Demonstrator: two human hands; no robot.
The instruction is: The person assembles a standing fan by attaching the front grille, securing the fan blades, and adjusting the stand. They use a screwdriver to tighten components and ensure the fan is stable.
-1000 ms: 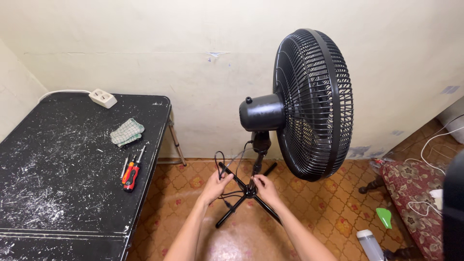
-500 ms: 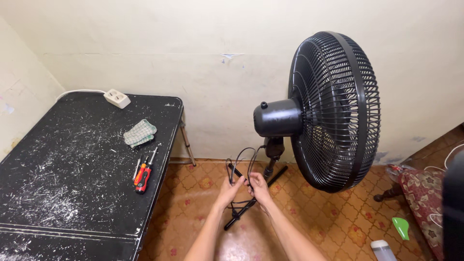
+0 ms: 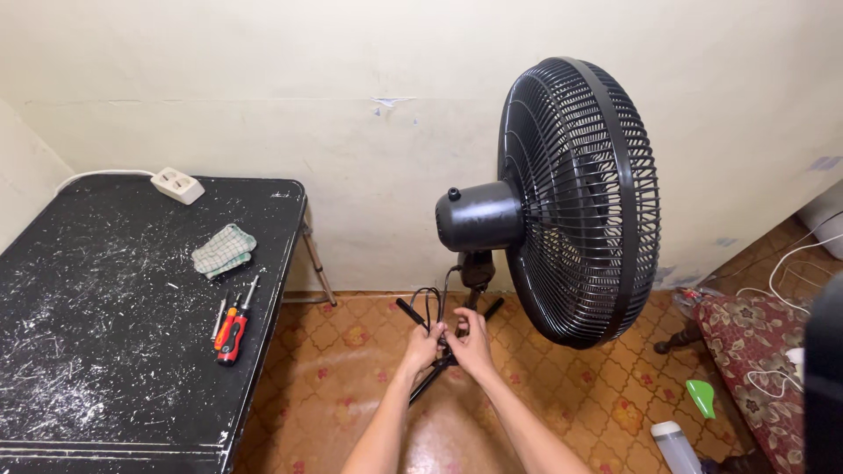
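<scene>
- Beneath the black fan point(image 3: 562, 202), both hands — left hand point(image 3: 423, 345), right hand point(image 3: 472, 344) — clench its looped black cord point(image 3: 430, 303).
- On the table point(image 3: 105, 351): screwdrivers point(image 3: 230, 326), a folded cloth point(image 3: 223, 249).

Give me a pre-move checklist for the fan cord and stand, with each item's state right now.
1. Both hands on the black cord: ok, left hand and right hand meet at its loops.
2. Cord gathered off the floor: ok, looped above the hands.
3. Plug unplugged: cannot tell, plug hidden.
4. Fan upright on its cross base: ok.
5. Screwdrivers on the black table, away from the hands: ok.
</scene>
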